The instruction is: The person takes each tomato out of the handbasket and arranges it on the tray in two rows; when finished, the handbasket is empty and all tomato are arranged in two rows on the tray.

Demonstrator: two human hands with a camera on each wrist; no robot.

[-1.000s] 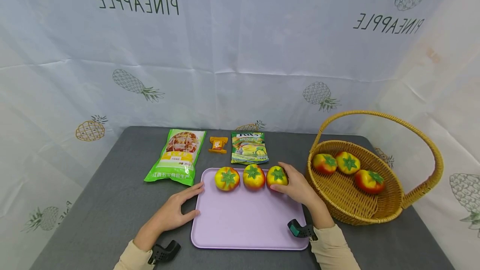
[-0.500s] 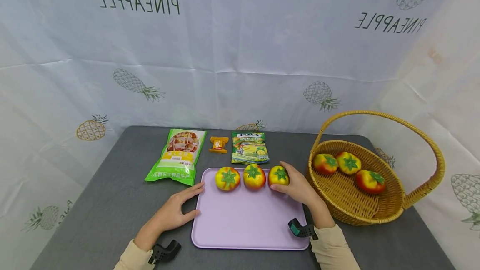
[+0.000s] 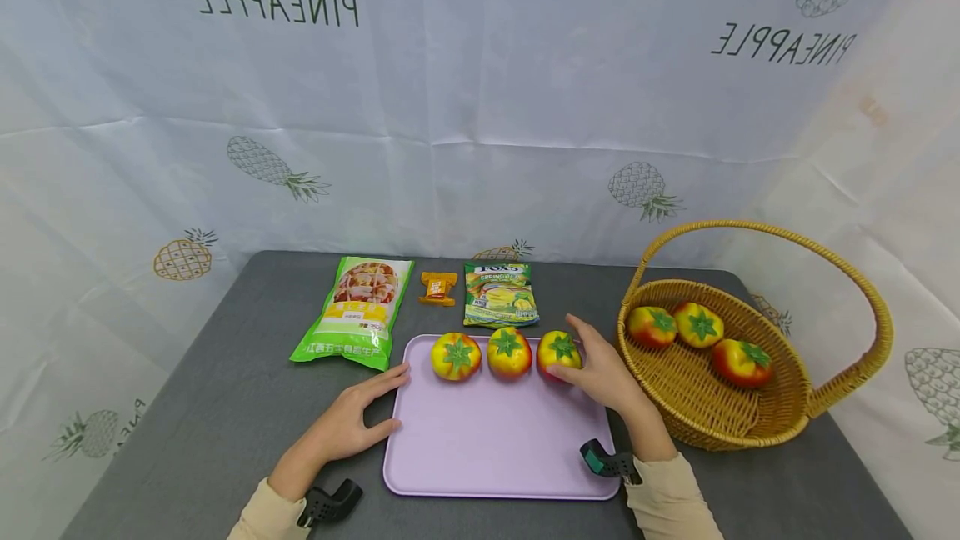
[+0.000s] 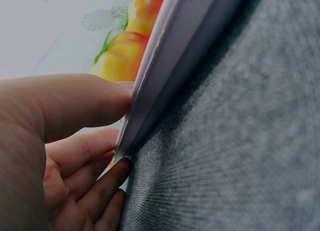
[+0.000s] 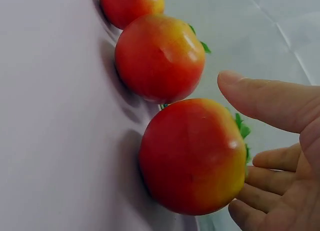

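Note:
On a lilac tray [image 3: 495, 440] three red-and-yellow persimmons with green leafy tops stand in a row along the far edge: left persimmon [image 3: 455, 357], middle persimmon [image 3: 508, 354], right persimmon [image 3: 557, 348]. My right hand [image 3: 606, 373] is beside the right one, thumb and fingers spread around its top. In the right wrist view a gap shows between the thumb and this persimmon [image 5: 192, 158]. My left hand [image 3: 339, 425] rests at the tray's left side, thumb and fingertips on the rim; the left wrist view shows the thumb [image 4: 90, 101] against the tray wall [image 4: 165, 66].
A wicker basket [image 3: 697, 436] with a tall handle, holding three more persimmons [image 3: 700, 326], stands right of the tray. Behind the tray lie a green food bag [image 3: 356, 311], a small orange packet [image 3: 437, 288] and a green-yellow candy bag [image 3: 500, 296]. A pineapple-print cloth [image 3: 450, 107] hangs behind.
My right hand's fingers have loosened from the right persimmon and the hand has shifted slightly right. That persimmon moved a little to the right earlier on. The left hand stays at the rim.

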